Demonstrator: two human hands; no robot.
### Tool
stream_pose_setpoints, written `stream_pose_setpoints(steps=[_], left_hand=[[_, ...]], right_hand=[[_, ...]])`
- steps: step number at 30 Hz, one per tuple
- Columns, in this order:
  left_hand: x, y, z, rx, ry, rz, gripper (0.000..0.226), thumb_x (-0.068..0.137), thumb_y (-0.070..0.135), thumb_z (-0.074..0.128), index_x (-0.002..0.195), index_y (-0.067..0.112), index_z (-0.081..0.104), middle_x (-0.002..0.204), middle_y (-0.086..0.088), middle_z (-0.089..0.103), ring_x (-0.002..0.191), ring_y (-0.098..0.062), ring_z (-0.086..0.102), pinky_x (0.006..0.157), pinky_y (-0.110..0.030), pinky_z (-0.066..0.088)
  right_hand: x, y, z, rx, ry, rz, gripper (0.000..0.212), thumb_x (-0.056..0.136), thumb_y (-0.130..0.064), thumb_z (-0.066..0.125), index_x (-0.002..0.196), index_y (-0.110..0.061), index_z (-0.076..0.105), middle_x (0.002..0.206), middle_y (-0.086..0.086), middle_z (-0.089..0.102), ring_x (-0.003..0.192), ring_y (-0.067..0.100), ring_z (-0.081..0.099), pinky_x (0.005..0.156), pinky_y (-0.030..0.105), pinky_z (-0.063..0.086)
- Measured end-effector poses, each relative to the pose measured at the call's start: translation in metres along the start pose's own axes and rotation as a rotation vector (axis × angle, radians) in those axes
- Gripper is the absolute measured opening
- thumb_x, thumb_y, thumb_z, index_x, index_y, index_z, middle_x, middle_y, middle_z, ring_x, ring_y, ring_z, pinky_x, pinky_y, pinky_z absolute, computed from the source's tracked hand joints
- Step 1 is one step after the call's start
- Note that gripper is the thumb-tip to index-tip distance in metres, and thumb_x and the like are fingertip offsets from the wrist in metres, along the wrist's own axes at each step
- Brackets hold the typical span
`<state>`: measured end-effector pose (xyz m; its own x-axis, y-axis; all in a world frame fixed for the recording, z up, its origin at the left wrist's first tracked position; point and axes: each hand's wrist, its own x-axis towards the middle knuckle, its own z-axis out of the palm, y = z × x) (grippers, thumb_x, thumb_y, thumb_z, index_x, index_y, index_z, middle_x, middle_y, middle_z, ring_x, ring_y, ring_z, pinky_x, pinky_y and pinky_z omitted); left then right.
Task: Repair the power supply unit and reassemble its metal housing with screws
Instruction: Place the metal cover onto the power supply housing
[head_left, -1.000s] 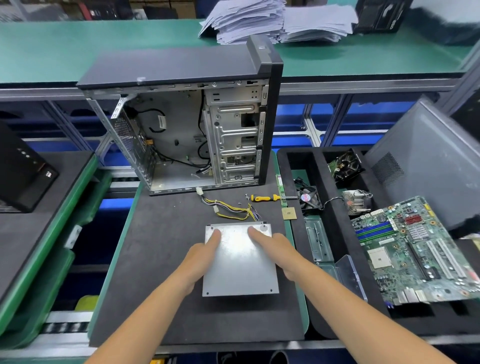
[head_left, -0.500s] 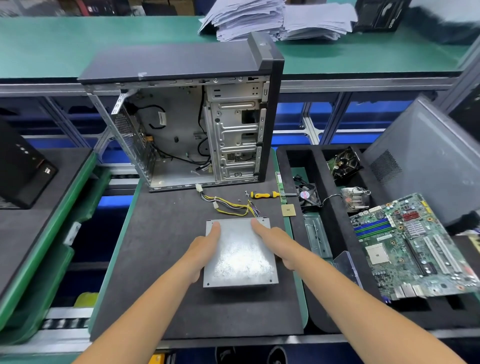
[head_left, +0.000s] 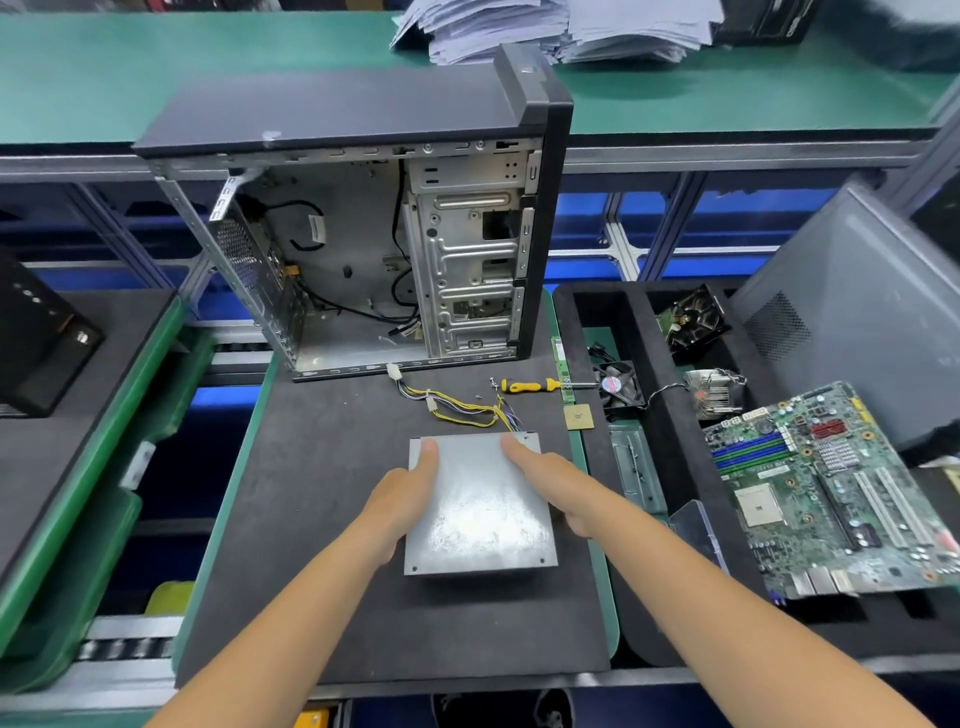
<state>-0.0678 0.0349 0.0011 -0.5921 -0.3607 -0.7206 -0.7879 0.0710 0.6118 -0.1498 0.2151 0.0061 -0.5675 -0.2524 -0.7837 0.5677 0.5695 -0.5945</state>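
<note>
Head view, only one camera here. The power supply unit (head_left: 480, 506) sits flat on the dark mat (head_left: 311, 519) on the counter, metal housing face up, pretty much dead centre in front of the person. Left hand (head_left: 402, 496) lies along the unit's left edge, fingers straight and together, fingertip near the far left corner; the palm side hangs over the left side of the box, so it's pressing, not pinching. Right hand (head_left: 550, 486) reaches across the top from the right, index finger laid out straight toward the far right corner, the other fingers curling down over the right edge. So the grip is basically a flat two-sided squeeze on the housing.

Compared to half a second back, the hands and the unit sit in much the same spot on the mat, with the same hold; the scene just sits a little differently in the frame.

The unit's wire bundle (head_left: 457, 408) trails off its far edge toward the open PC case (head_left: 374, 249). A yellow-handled screwdriver (head_left: 535, 386) lies just past the wires, with a few loose screws (head_left: 493, 383) beside its handle end. Bare mat shows to the left and on the near side of the unit. On the right the mat's edge comes up close, then the foam tray (head_left: 675, 431) holding the motherboard (head_left: 831, 488).
</note>
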Motion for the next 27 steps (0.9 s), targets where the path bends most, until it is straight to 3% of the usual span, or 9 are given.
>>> stream_pose_setpoints(steps=[4,6,7,9,12,16,19,21,27], left_hand=[[0.002,0.000,-0.006,-0.018,-0.095,-0.011,0.088,0.078,0.083,0.032,0.130,0.016,0.054,0.130,-0.001,0.058,0.118,-0.023,0.055,0.108,-0.043,0.038],[0.002,0.001,-0.010,-0.049,-0.137,-0.004,0.084,0.076,0.084,0.036,0.125,0.020,0.058,0.127,0.000,0.061,0.117,-0.023,0.056,0.109,-0.043,0.037],[0.002,0.001,-0.011,-0.057,-0.153,-0.002,0.083,0.074,0.086,0.038,0.122,0.023,0.060,0.126,0.001,0.062,0.117,-0.022,0.057,0.109,-0.044,0.036],[0.002,0.000,-0.013,-0.075,-0.176,0.003,0.084,0.066,0.090,0.042,0.118,0.028,0.062,0.122,0.003,0.064,0.116,-0.021,0.058,0.110,-0.045,0.035],[0.001,-0.001,-0.014,-0.117,-0.235,0.023,0.078,0.058,0.092,0.050,0.107,0.034,0.070,0.110,0.008,0.072,0.107,-0.016,0.065,0.108,-0.044,0.037],[-0.001,-0.003,-0.016,-0.193,-0.301,0.051,0.072,0.059,0.089,0.054,0.099,0.033,0.074,0.103,0.006,0.074,0.095,-0.013,0.071,0.096,-0.039,0.048],[-0.001,-0.001,-0.017,-0.190,-0.253,0.065,0.079,0.054,0.092,0.053,0.102,0.032,0.072,0.099,0.007,0.075,0.092,-0.014,0.071,0.094,-0.039,0.049],[-0.001,0.000,-0.015,-0.181,-0.221,0.065,0.078,0.055,0.092,0.052,0.100,0.031,0.072,0.096,0.007,0.075,0.091,-0.013,0.072,0.097,-0.040,0.048],[-0.003,-0.002,-0.014,-0.283,-0.257,0.088,0.074,0.059,0.085,0.059,0.104,0.028,0.072,0.102,-0.001,0.074,0.095,-0.022,0.071,0.096,-0.045,0.049]], right_hand=[[0.002,0.004,-0.002,0.076,-0.020,0.013,0.109,0.066,-0.081,0.058,0.150,-0.021,0.023,0.156,-0.003,0.023,0.143,0.023,0.023,0.113,0.048,0.016],[0.003,0.007,-0.006,0.108,-0.058,0.022,0.103,0.058,-0.078,0.067,0.140,-0.022,0.043,0.144,-0.003,0.046,0.133,0.023,0.041,0.109,0.049,0.025],[0.003,0.008,-0.007,0.129,-0.081,0.017,0.094,0.054,-0.075,0.071,0.131,-0.023,0.054,0.131,-0.002,0.059,0.123,0.022,0.053,0.103,0.048,0.037],[0.001,0.010,-0.011,0.180,-0.105,0.003,0.078,0.050,-0.070,0.076,0.113,-0.025,0.066,0.105,0.000,0.072,0.097,0.021,0.068,0.076,0.038,0.054],[-0.002,0.012,-0.013,0.195,-0.097,0.016,0.070,0.050,-0.070,0.078,0.104,-0.025,0.069,0.093,0.001,0.074,0.085,0.020,0.071,0.063,0.032,0.055],[-0.005,0.010,-0.011,0.179,-0.101,0.007,0.076,0.050,-0.075,0.073,0.108,-0.026,0.068,0.099,-0.003,0.074,0.096,0.019,0.069,0.081,0.038,0.053],[-0.007,0.005,-0.011,0.115,-0.074,-0.010,0.093,0.050,-0.081,0.068,0.125,-0.027,0.059,0.127,-0.006,0.061,0.125,0.020,0.049,0.109,0.047,0.025],[-0.006,0.004,-0.011,0.089,-0.068,-0.015,0.101,0.049,-0.083,0.066,0.131,-0.025,0.054,0.133,-0.006,0.056,0.130,0.020,0.043,0.112,0.048,0.017],[-0.005,0.005,-0.015,0.046,-0.083,-0.074,0.116,0.043,-0.091,0.062,0.137,-0.024,0.049,0.141,-0.003,0.051,0.133,0.022,0.042,0.115,0.051,0.019]])
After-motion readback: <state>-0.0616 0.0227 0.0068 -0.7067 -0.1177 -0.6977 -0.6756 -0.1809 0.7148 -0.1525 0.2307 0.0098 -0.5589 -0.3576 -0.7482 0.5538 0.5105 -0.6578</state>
